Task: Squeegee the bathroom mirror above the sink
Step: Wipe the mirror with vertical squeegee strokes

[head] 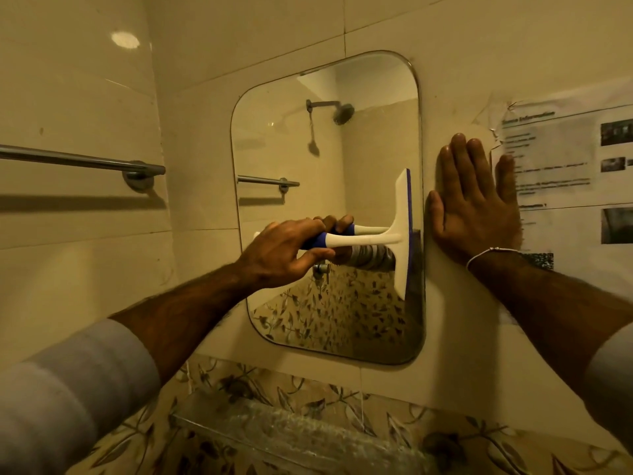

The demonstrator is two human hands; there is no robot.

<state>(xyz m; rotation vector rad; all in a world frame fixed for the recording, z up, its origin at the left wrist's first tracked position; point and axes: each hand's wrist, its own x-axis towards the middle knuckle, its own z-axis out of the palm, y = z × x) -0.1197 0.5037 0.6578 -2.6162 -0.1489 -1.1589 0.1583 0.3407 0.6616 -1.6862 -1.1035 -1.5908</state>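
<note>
The frameless rectangular mirror with rounded corners (325,138) hung on the cream tiled wall (239,39). The left hand (284,250) was closed around the blue and white handle of the plastic squeegee (363,236), with the fingers wrapped over the blue grip and the thumb under it. The handle lay about level, pointing to the right. The white blade head with a blue edge stood nearly upright, close to the right edge of the mirror, at about its middle height. The blade seemed to be pressed against the glass, but I could not tell this for sure.

The right hand (476,204) lay flat on the wall just beside the right edge of the mirror, fingers straight and a little apart, holding nothing. A thin pale bracelet (489,253) was around its wrist. Near this hand, a printed paper notice (565,159) was stuck on the wall, with a torn corner.

On the left wall there was a chrome towel bar (78,161). Both arms had light grey sleeves (68,389) pushed up. Below the mirror ran tiles with a leaf pattern (308,392).
</note>
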